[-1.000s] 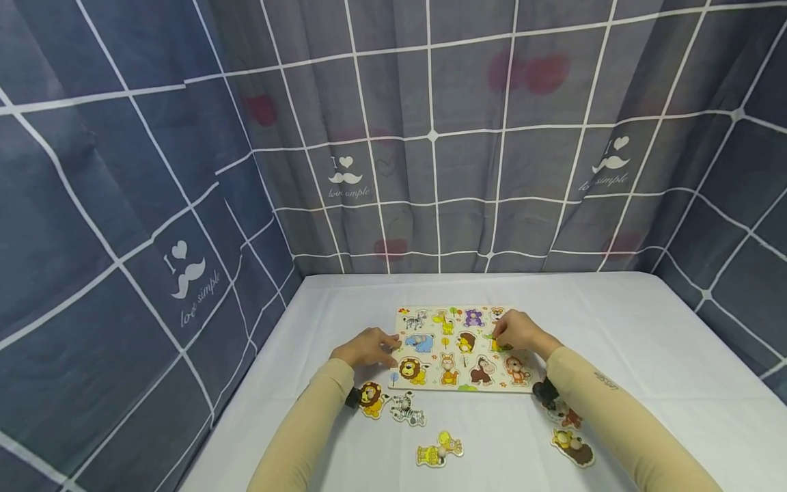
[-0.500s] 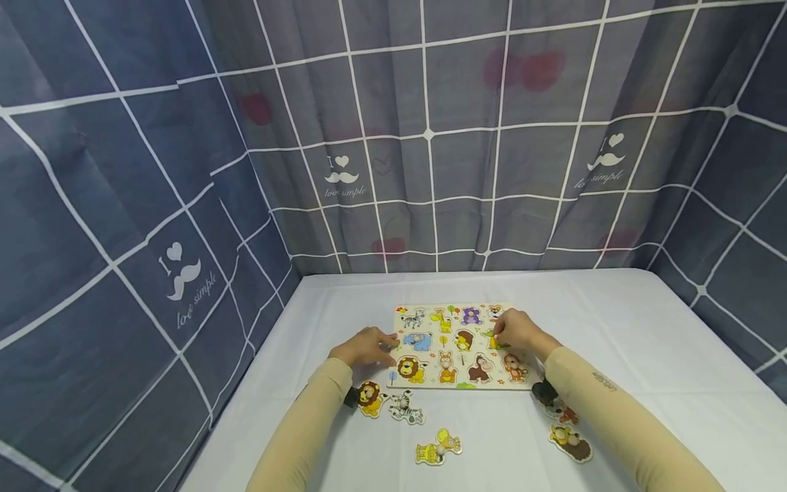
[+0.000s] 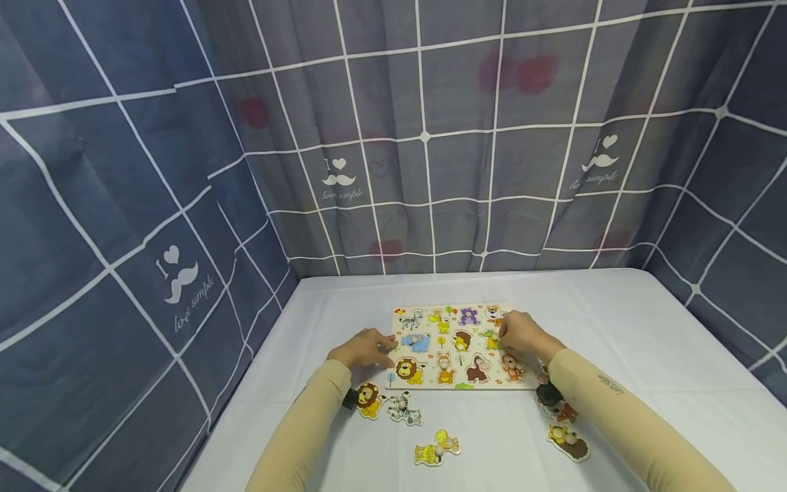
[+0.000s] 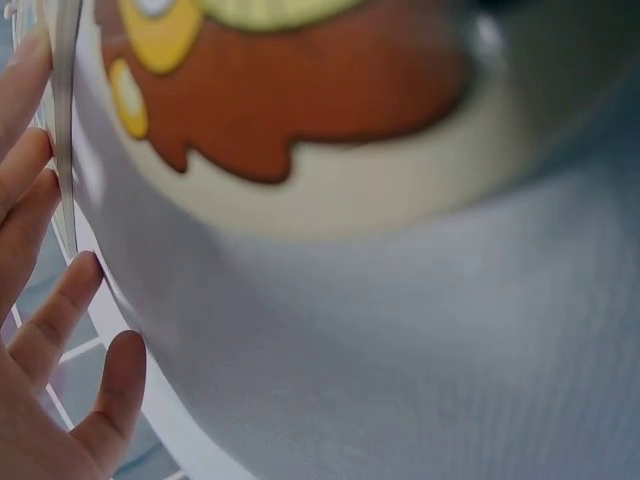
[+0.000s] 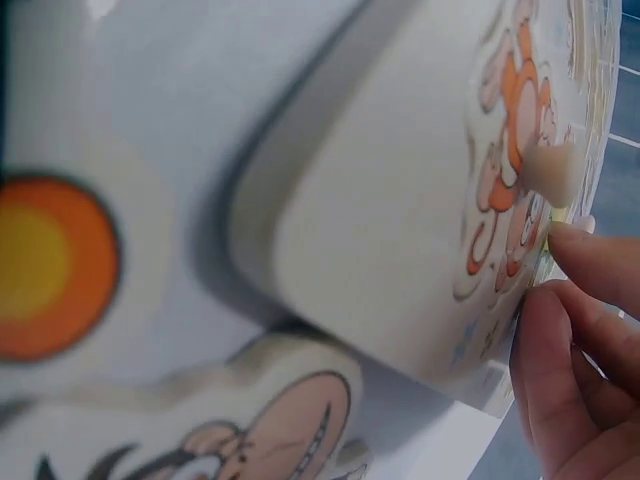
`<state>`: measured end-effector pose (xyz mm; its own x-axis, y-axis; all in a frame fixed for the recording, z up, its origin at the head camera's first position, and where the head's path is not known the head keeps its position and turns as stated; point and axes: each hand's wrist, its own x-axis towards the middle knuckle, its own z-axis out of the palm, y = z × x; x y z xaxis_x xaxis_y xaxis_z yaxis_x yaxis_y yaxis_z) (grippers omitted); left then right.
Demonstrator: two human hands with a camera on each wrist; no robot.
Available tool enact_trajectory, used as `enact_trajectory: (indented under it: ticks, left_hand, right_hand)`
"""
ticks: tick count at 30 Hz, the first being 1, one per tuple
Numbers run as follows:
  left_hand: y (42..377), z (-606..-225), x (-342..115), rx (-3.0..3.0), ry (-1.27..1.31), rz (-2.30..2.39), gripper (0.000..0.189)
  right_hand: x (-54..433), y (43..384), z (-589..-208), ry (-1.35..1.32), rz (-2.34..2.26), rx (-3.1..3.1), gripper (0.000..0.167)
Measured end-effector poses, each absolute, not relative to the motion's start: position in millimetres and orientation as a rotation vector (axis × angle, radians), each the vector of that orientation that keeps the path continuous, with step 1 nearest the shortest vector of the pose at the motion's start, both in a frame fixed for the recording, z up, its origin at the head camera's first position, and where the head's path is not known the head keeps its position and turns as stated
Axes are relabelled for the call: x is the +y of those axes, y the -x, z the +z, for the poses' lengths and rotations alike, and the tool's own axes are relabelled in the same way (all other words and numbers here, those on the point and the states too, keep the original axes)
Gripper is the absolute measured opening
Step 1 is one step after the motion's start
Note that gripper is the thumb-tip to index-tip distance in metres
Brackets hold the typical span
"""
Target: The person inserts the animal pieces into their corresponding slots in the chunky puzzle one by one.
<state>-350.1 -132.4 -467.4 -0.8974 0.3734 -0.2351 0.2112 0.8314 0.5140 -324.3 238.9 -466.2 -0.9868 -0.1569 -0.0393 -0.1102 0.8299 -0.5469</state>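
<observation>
A pale wooden animal puzzle board (image 3: 451,383) lies on the white table. My left hand (image 3: 364,348) is at its left edge, fingers spread and fingertips right at the edge; in the left wrist view the fingers (image 4: 75,290) reach along the board's side. My right hand (image 3: 522,335) is over the board's right side. Its fingertips are just right of the green crocodile piece (image 3: 490,339). In the right wrist view a gap shows between thumb and forefinger, close to the board beyond the knobbed orange monkey piece (image 5: 520,110).
Loose knobbed pieces lie in front of the board: a lion (image 3: 369,401) by the left wrist, a zebra (image 3: 404,408), a giraffe (image 3: 438,449) and a hedgehog (image 3: 568,443). More pieces are partly hidden under the right wrist. A grey checked curtain (image 3: 393,171) stands behind the table.
My right hand has shifted slightly right, off the crocodile piece, which now shows almost whole on the board. My left hand stays at the board's left edge. The view has shifted a little.
</observation>
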Motion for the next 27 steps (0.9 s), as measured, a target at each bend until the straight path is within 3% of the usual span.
enact_trajectory:
  ticks: [15,27]
  left_hand:
    - [350.7,-468.6,-132.4,2.694,-0.450,0.687,0.053]
    - [350.0,-468.2,-133.6,2.676,-0.499,0.708,0.053]
  right_hand:
    - [255.7,312.8,-462.1,0.194,-0.919,2.880,0.003]
    - [274.8,295.2,-457.5,0.188,-0.877,2.875,0.009]
